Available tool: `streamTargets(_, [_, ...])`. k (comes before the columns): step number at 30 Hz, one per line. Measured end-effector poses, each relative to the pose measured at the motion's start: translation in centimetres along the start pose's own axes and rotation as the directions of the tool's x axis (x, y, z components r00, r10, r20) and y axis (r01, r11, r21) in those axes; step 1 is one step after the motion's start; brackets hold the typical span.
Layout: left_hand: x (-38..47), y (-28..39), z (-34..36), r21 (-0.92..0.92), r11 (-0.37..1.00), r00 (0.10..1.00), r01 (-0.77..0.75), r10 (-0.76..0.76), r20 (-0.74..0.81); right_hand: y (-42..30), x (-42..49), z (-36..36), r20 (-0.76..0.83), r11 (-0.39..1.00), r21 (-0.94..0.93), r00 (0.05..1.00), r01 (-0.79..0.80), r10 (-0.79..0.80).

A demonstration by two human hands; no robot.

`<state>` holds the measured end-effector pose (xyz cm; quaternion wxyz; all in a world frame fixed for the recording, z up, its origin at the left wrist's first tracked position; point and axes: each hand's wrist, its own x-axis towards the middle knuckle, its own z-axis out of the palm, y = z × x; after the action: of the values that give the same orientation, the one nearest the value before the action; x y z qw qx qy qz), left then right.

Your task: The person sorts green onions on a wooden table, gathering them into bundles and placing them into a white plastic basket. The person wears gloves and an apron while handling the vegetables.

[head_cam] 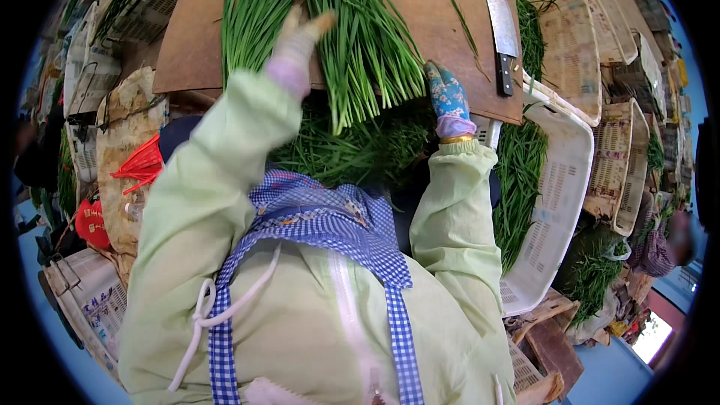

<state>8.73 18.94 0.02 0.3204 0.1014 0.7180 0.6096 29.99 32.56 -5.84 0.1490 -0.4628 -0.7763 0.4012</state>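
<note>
Long garlic chives (365,39) lie on a brown wooden board (185,39), with a second sheaf of garlic chives (250,22) on their left. My left hand (301,31), blurred by motion, is between the two sheaves with thumb and fingers spread. Its fingertips are partly lost among the leaves. My right hand (448,90), in a blue floral glove, is at the right-hand stem ends by the board's front edge. Its fingers lie close together, and any grip is hidden. A cleaver (503,39) with a black handle rests at the board's right side.
Loose greens (360,146) fill the space below the board, above my checked apron (332,214). A white plastic crate (562,208) with greens stands on the right. Stray leaves (458,8) lie near the cleaver. Red plastic strips (140,163) hang on the left.
</note>
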Motion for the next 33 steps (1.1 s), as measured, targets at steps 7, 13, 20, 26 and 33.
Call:
streamTargets(7, [-6.9,-10.2,-2.6,-0.370,0.757,0.841,0.539,-0.506,0.189,-1.2,-0.7,3.1,-0.153,0.968,-0.214,0.974,0.131,-0.166])
streamTargets(13, [-4.5,-10.4,-0.8,-0.417,0.567,0.631,0.710,-0.250,0.735,-3.8,-4.3,6.0,0.051,1.000,-0.006,0.999,0.002,-0.001])
streamTargets(20, [-3.7,-12.0,-0.6,-0.411,0.523,0.561,0.747,-0.164,0.811,-4.2,-4.5,4.5,-0.040,0.966,-0.211,0.987,0.147,-0.159])
streamTargets(26, [-4.0,-11.3,-1.4,-0.343,0.571,0.555,0.745,-0.248,0.794,-4.1,-2.8,2.5,-0.135,0.986,0.169,0.990,-0.010,0.033])
streamTargets(33, [-3.5,-11.9,-2.1,-0.323,0.590,0.601,0.740,-0.366,0.711,-4.4,-2.8,3.4,-0.130,0.967,0.238,0.984,-0.089,0.122])
